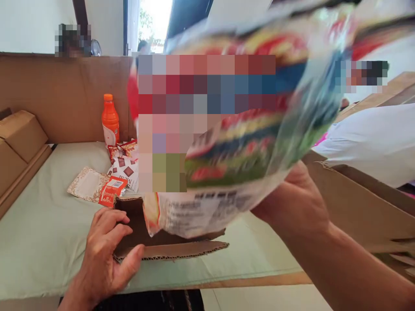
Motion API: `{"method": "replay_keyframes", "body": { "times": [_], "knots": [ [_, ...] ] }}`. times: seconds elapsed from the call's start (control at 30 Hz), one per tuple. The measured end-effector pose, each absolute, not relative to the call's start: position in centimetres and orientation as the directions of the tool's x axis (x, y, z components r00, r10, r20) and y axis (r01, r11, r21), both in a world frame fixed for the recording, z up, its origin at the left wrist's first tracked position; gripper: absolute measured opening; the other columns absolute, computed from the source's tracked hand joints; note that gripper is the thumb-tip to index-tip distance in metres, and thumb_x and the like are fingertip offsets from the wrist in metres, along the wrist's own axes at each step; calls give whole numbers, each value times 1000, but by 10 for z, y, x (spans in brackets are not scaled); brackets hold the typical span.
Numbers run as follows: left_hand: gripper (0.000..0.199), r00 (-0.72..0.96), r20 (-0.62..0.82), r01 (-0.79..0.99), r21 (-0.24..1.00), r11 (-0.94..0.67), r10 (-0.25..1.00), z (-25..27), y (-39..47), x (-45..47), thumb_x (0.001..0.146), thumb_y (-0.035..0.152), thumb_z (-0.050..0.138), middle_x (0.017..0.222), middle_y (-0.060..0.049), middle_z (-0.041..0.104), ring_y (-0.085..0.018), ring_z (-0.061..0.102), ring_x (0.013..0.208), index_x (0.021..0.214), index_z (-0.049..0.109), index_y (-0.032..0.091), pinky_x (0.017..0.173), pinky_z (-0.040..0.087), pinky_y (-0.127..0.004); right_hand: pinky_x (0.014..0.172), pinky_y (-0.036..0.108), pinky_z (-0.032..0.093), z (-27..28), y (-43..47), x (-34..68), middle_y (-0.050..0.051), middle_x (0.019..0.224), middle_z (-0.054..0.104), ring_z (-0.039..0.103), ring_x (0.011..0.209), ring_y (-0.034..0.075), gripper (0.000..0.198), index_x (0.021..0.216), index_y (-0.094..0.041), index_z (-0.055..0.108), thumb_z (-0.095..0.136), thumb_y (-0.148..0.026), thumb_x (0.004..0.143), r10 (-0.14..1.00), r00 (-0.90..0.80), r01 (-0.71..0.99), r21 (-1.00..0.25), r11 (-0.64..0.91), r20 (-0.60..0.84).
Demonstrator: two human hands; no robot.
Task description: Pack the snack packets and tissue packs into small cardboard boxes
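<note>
My right hand (300, 203) grips a large printed plastic packet (240, 160) from below and to its right, holding it raised and tilted. Motion blurs the packet, and part of it is pixelated. Beneath it, an open cardboard box (181, 251) lies on the cloth-covered surface, its inside partly hidden by the packet. My left hand (108, 246) is at the box's left end, fingers bent slightly and apart, with the thumb over the front flap. Nothing shows between these fingers.
An orange-capped bottle (110, 121) stands at the back, near several packets (125, 170) and a flat orange-and-cream packet (94, 185). Cardboard panels (65, 95) wall the back. Folded cardboard (22, 138) lies left, a white cloth item (372, 138) right. Other people are beyond.
</note>
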State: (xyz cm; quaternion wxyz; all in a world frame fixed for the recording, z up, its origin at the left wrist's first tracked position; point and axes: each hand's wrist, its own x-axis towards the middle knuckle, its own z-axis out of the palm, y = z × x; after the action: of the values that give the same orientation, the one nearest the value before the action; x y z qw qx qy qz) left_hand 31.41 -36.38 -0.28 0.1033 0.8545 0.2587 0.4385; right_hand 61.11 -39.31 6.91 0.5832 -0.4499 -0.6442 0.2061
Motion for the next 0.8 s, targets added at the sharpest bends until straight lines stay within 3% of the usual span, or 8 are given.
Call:
{"method": "replay_keyframes", "body": {
  "times": [0.1, 0.17, 0.33, 0.6, 0.7, 0.8],
  "knots": [
    [10, 496, 669, 397, 391, -830, 553, -1, -366, 313, 89, 25, 60, 94, -8, 67, -23, 59, 95, 87, 66, 17, 84, 50, -38, 40, 28, 47, 58, -412, 612, -2, 70, 68, 59, 50, 16, 17, 94, -34, 70, 68, -51, 91, 872, 101, 278, -855, 438, 479],
    [14, 497, 659, 420, 387, -821, 565, -1, -367, 313, 90, 28, 60, 93, -9, 68, -23, 60, 91, 85, 67, 17, 80, 50, -37, 42, 26, 47, 54, -416, 612, -1, 69, 68, 59, 52, 15, 22, 89, -30, 70, 68, -52, 90, 877, 95, 374, -833, 407, 472],
    [17, 458, 674, 433, 399, -808, 579, -3, -369, 312, 89, 30, 61, 85, -8, 63, -23, 59, 87, 80, 64, 17, 78, 49, -38, 41, 22, 37, 56, -415, 610, -3, 55, 57, 48, 45, 11, 27, 75, -22, 63, 58, -37, 96, 896, -112, 730, -576, 367, 430],
    [13, 386, 674, 470, 445, -763, 630, -12, -375, 311, 89, 29, 63, 109, -9, 54, -21, 58, 104, 90, 62, 17, 85, 52, -32, 50, 24, 34, 57, -407, 613, -2, 59, 59, 47, 49, 12, 30, 75, -22, 56, 44, -31, 102, 884, -304, 860, -297, 415, 356],
    [12, 379, 671, 488, 440, -753, 638, -16, -377, 312, 88, 29, 62, 117, -10, 52, -23, 56, 113, 91, 60, 18, 92, 51, -34, 53, 23, 33, 57, -401, 607, -1, 64, 63, 52, 54, 12, 24, 78, -22, 59, 45, -16, 96, 893, -408, 878, -187, 441, 193],
    [10, 401, 673, 464, 435, -772, 621, -18, -378, 314, 88, 27, 60, 122, -11, 51, -25, 55, 116, 91, 58, 18, 95, 51, -38, 53, 24, 28, 57, -392, 592, 0, 69, 68, 56, 57, 12, 25, 79, -20, 60, 48, 1, 80, 909, -416, 908, -76, 412, -39]
  ]
}}
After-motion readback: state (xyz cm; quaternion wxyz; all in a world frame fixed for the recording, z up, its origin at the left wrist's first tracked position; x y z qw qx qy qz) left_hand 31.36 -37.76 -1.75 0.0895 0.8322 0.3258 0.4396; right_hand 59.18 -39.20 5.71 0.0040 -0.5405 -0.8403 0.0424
